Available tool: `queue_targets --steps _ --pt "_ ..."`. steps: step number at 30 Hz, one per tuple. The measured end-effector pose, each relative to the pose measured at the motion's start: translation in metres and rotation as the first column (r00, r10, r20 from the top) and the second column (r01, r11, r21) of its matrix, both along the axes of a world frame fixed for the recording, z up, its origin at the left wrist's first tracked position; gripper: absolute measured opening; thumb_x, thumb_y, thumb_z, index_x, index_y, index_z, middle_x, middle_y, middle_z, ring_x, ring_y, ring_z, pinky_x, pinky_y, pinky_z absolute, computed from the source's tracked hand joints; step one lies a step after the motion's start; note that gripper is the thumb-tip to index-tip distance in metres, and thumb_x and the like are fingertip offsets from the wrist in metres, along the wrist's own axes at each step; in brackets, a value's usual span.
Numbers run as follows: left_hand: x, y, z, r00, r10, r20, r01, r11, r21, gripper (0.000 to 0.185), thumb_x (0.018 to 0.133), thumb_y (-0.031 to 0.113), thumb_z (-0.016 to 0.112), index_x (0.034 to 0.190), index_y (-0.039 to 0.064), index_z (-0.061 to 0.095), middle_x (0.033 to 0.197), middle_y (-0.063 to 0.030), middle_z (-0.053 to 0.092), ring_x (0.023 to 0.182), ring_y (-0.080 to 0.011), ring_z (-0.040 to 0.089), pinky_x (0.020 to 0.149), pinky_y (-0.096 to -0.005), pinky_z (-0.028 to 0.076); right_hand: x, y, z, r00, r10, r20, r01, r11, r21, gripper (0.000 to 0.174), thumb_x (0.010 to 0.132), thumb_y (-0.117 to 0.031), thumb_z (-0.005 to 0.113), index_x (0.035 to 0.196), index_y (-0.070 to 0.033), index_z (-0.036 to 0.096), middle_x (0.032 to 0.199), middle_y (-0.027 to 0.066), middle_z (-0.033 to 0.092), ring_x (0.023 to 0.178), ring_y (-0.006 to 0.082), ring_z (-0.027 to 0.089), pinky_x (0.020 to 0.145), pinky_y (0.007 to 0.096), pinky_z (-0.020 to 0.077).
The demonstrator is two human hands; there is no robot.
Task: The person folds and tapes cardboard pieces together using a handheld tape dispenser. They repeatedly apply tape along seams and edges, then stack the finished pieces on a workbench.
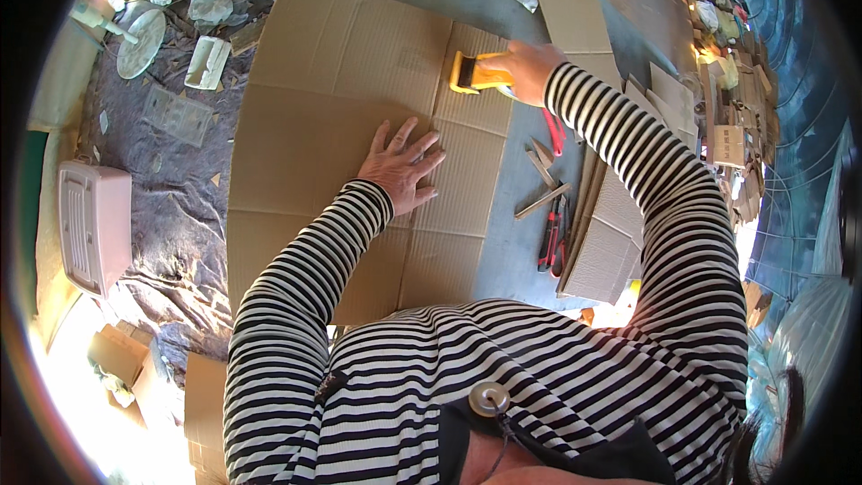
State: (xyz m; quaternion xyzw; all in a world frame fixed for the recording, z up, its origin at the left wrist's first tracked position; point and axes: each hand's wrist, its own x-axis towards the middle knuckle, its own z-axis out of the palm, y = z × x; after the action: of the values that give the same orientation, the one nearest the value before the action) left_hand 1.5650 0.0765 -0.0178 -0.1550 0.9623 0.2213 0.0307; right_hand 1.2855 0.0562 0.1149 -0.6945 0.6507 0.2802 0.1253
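Note:
A large creased corrugated cardboard sheet (303, 141) lies over the grey table in front of me. My left hand (404, 168) rests flat on it, fingers spread, near a long fold. In my right hand (528, 71) is a yellow tape dispenser (481, 72), its head over the upper right part of the sheet. To the right of the sheet, a red-and-black utility knife (551, 232) lies beside what looks like red-handled scissors (559, 259). Thin cardboard strips (542, 201) and another red-handled item (554, 131) lie above them.
Stacked cardboard pieces (606, 236) lie at the table's right side, and a long cardboard strip (572, 7) runs across the far side. On the floor to the left are a lidded plastic storage box (94, 222), a white tray (207, 62) and a round stand base (141, 44).

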Motion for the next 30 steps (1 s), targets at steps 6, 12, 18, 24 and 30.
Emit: queue_targets --steps 6,12,18,24,30 --pt "0.0 0.0 0.0 1.0 0.004 0.011 -0.004 1.0 0.002 0.064 0.089 0.055 0.055 0.144 0.024 0.044 0.156 -0.0016 0.028 0.148 -0.028 0.01 0.119 -0.0571 0.005 -0.008 0.014 0.008 0.998 -0.052 -0.027 0.053 0.997 0.049 0.051 0.079 -0.015 0.066 0.128 -0.031 0.06 0.104 0.0127 0.065 0.099 0.0321 0.064 0.084 0.044 0.0525" --pt "0.0 0.0 0.007 0.999 -0.016 0.052 0.017 1.0 -0.021 0.065 0.09 0.056 0.052 0.146 0.024 0.041 0.157 -0.0016 0.027 0.148 -0.0277 0.009 0.119 -0.0567 0.004 0.069 -0.089 -0.026 0.852 0.323 -0.411 -0.012 0.798 0.603 0.044 0.079 -0.015 0.061 0.122 -0.025 0.066 0.116 0.013 0.068 0.105 0.0306 0.066 0.086 0.0412 0.0535" --pt "0.003 -0.001 0.01 0.992 -0.039 0.12 0.04 0.999 -0.004 0.066 0.094 0.059 0.043 0.149 0.025 0.035 0.16 0.0005 0.022 0.149 -0.027 0.007 0.12 -0.0544 0.0 0.058 -0.114 -0.054 0.887 0.237 -0.396 0.033 0.824 0.565 0.045 0.08 -0.015 0.061 0.124 -0.026 0.066 0.117 0.0122 0.067 0.107 0.0303 0.065 0.088 0.041 0.0529" --pt "0.008 -0.002 -0.001 0.999 -0.007 0.038 0.007 1.0 -0.004 0.065 0.092 0.057 0.046 0.148 0.025 0.037 0.159 0.0013 0.022 0.149 -0.0263 0.008 0.12 -0.0544 0.002 0.059 -0.088 -0.039 0.891 0.211 -0.403 0.003 0.883 0.47 0.046 0.08 -0.015 0.06 0.125 -0.026 0.065 0.118 0.0114 0.067 0.108 0.03 0.065 0.089 0.0408 0.0522" --pt "0.007 0.003 0.004 0.999 -0.027 0.016 0.027 1.0 -0.001 0.066 0.09 0.057 0.05 0.146 0.024 0.04 0.159 0.0014 0.024 0.149 -0.0261 0.008 0.119 -0.0555 0.002 0.009 -0.103 -0.032 0.949 0.104 -0.299 0.09 0.817 0.57 0.047 0.081 -0.016 0.06 0.126 -0.027 0.064 0.119 0.0107 0.067 0.109 0.0297 0.064 0.091 0.0406 0.0516"
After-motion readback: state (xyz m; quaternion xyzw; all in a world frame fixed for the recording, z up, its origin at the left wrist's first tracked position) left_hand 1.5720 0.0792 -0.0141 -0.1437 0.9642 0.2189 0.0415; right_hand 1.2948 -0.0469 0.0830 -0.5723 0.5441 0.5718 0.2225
